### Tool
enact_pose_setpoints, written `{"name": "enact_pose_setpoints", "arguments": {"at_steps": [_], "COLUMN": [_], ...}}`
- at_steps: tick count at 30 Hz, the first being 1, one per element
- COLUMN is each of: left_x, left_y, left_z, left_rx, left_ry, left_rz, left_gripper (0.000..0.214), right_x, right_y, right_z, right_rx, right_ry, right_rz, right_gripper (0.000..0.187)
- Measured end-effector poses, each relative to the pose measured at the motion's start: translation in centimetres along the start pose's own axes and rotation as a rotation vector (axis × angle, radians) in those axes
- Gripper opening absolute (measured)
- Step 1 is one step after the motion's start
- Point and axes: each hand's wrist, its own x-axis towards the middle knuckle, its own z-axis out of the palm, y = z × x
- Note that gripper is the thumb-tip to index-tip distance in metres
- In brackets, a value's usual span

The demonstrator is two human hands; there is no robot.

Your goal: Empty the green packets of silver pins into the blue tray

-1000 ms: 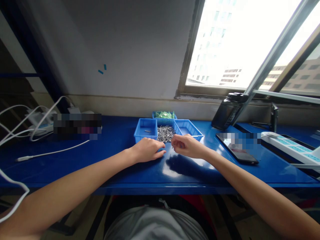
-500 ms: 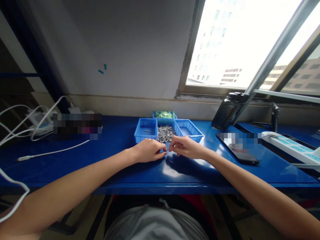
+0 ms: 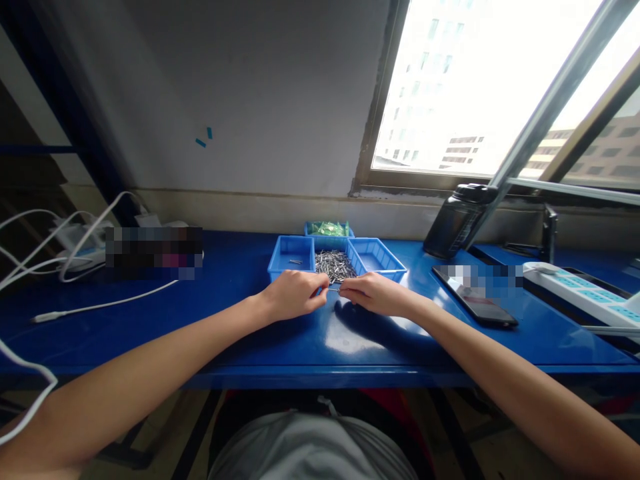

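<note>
Between my two hands runs a thin metal pin (image 3: pixel 333 289), held level over the table. My left hand (image 3: pixel 299 293) pinches its left end between thumb and fingers. At the other end, my right hand (image 3: pixel 370 292) has its fingers closed on the pin. Just beyond my fingertips lies a heap of small metal pins (image 3: pixel 334 265), between two blue bins. The left blue bin (image 3: pixel 276 265) has a few pins in it, and its near side is partly covered by my left hand. The right blue bin (image 3: pixel 395 260) stands behind my right hand.
A blue bin with green packets (image 3: pixel 327 229) is at the back by the wall. To the right are a dark bottle (image 3: pixel 456 223), a phone (image 3: pixel 480 300) and a white power strip (image 3: pixel 590 293). White cables (image 3: pixel 115 307) lie across the blue table (image 3: pixel 240 353) at left.
Both hands have risen slightly away from me. The pin was slanted between the fingers and is now nearly level, with its middle showing more clearly.
</note>
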Motion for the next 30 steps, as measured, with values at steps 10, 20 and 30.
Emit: {"name": "enact_pose_setpoints", "arguments": {"at_steps": [10, 20, 30], "left_x": [-0.3, -0.2, 0.1], "left_y": [-0.7, -0.9, -0.1], "left_z": [0.1, 0.0, 0.0], "left_rx": [-0.016, -0.172, -0.286], "left_ry": [0.030, 0.016, -0.091], "left_rz": [0.054, 0.094, 0.159], "left_gripper": [0.022, 0.024, 0.017], "right_x": [1.5, 1.7, 1.1], "right_y": [0.6, 0.1, 0.0], "right_z": [0.5, 2.0, 1.5], "right_rx": [0.049, 0.202, 0.225], "right_ry": [-0.106, 0.009, -0.068], "right_rz": [-0.063, -0.040, -0.019], "right_gripper": [0.028, 0.029, 0.031]}}
